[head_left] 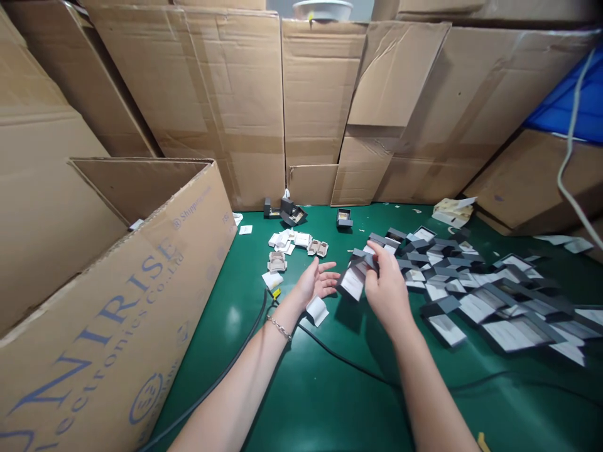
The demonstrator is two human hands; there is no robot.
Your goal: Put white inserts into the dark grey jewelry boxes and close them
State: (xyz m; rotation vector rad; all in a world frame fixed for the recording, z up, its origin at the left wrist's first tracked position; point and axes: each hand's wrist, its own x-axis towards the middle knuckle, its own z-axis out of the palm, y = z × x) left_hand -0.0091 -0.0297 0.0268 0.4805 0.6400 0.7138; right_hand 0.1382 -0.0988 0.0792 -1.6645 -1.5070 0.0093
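In the head view, the black box (353, 277) was up in the air between the 2 hands, its long side tilted from near left to far right. The right hand (389, 295) was nearer, its fingers (379, 258) clamped on the far end. The left hand (318, 280) held nothing, its fingers spread apart, just above a white card (317, 311).

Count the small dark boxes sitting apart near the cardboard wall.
3: a dark box and an open one by the wall, another to their right. More may be hidden.
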